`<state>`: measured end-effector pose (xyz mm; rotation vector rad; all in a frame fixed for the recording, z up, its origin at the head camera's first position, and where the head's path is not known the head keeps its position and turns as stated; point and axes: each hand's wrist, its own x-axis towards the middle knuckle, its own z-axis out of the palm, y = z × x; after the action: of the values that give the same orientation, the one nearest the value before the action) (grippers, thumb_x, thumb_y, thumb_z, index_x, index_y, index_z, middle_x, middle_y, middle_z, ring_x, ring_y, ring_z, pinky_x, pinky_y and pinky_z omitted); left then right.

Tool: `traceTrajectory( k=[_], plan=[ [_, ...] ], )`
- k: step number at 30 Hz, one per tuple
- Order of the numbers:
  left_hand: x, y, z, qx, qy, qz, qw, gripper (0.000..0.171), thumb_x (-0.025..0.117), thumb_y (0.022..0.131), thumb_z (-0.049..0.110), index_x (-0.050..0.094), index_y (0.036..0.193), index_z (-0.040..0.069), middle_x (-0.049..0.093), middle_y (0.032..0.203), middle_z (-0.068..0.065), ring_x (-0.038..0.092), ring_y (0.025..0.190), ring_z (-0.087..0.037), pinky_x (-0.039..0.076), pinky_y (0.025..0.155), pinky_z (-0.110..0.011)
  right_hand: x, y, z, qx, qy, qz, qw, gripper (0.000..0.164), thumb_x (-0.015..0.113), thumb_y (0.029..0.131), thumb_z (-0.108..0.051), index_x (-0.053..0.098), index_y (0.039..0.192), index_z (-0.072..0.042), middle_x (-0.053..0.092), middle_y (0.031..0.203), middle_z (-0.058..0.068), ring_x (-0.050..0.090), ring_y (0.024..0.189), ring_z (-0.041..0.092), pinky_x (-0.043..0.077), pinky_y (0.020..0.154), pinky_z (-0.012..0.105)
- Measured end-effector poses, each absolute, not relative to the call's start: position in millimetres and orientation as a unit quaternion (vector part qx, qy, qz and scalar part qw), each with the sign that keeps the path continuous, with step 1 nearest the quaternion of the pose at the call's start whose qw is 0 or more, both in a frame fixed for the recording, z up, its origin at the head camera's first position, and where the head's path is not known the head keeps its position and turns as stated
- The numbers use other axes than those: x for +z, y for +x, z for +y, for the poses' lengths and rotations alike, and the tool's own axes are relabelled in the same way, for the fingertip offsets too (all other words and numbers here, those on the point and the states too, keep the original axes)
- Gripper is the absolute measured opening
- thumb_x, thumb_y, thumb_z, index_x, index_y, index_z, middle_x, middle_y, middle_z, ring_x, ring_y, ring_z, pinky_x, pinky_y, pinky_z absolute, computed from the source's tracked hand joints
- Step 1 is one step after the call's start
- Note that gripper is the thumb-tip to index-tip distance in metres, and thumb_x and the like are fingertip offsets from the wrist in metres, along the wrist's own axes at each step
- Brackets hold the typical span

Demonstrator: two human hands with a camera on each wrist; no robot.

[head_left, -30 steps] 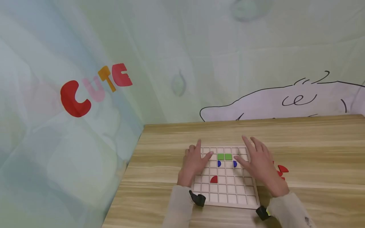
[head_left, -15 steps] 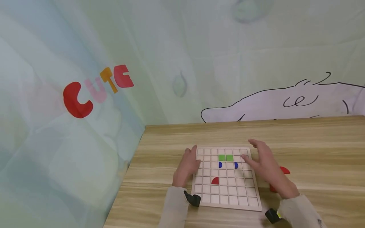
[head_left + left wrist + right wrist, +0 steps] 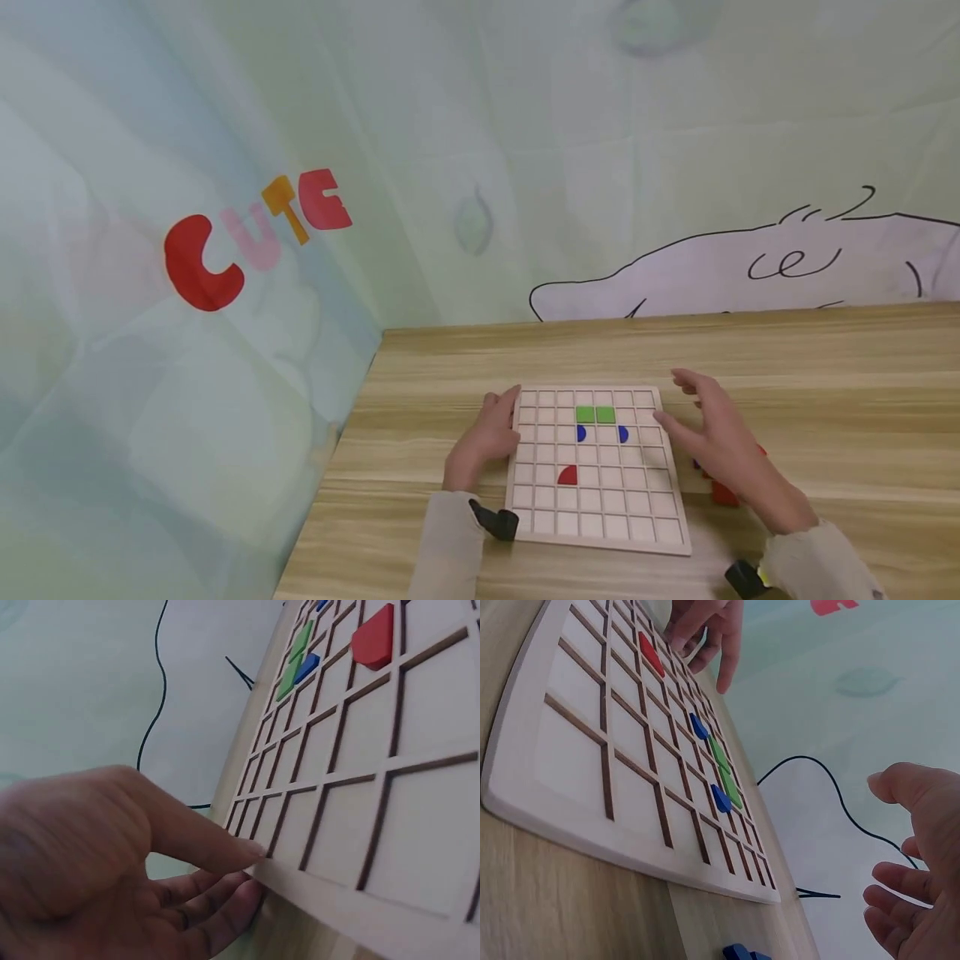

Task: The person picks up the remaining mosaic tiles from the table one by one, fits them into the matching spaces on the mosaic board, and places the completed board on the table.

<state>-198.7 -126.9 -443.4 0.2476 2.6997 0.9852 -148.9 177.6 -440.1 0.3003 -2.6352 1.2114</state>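
Note:
A pale wooden grid board point(image 3: 611, 502) lies on the table. Set in its cells are two green squares point(image 3: 585, 414), two blue half-round pieces point(image 3: 623, 434) and a red quarter-round piece point(image 3: 567, 475). My left hand point(image 3: 487, 435) holds the board's left edge. In the left wrist view its thumb point(image 3: 225, 851) lies on the rim, with the other fingers bent against the side below. Off the board's right edge hovers my right hand point(image 3: 716, 429), fingers loosely bent and thumb apart, holding nothing. Its gap shows plainly in the right wrist view.
Red pieces point(image 3: 724, 495) lie on the wooden table point(image 3: 435, 358) to the board's right, partly hidden by the right hand. Dark blue pieces point(image 3: 736, 952) lie there too. Behind the table hangs a printed cloth point(image 3: 480, 167), with another at the left.
My left hand has drawn back left from over the grid onto the board's left edge. My right hand has moved right, off the grid. The pieces keep their cells.

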Motion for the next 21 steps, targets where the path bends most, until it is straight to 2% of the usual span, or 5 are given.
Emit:
traceTrajectory(
  k=[9, 21],
  plan=[
    [-446, -202, -135, 0.319, 0.1, 0.928, 0.164, 0.075, 0.051, 0.077, -0.009, 0.033, 0.149, 0.005, 0.034, 0.121, -0.015, 0.039, 0.099, -0.025, 0.035, 0.071, -0.031, -438, -145, 190, 0.394, 0.107, -0.903, 0.135, 0.067, 0.068, 0.088, -0.022, 0.036, 0.141, 0.003, 0.044, 0.135, 0.026, 0.044, 0.117, 0.041, 0.043, 0.086, 0.059],
    [-445, -200, -135, 0.323, 0.094, 0.925, 0.176, 0.075, 0.053, 0.081, -0.005, 0.03, 0.15, 0.008, 0.033, 0.126, -0.015, 0.04, 0.102, -0.026, 0.034, 0.076, -0.033, -438, -136, 212, 0.388, 0.092, -0.907, 0.135, 0.071, 0.069, 0.087, -0.025, 0.034, 0.142, 0.004, 0.044, 0.134, 0.028, 0.043, 0.116, 0.042, 0.039, 0.086, 0.058]
  ],
)
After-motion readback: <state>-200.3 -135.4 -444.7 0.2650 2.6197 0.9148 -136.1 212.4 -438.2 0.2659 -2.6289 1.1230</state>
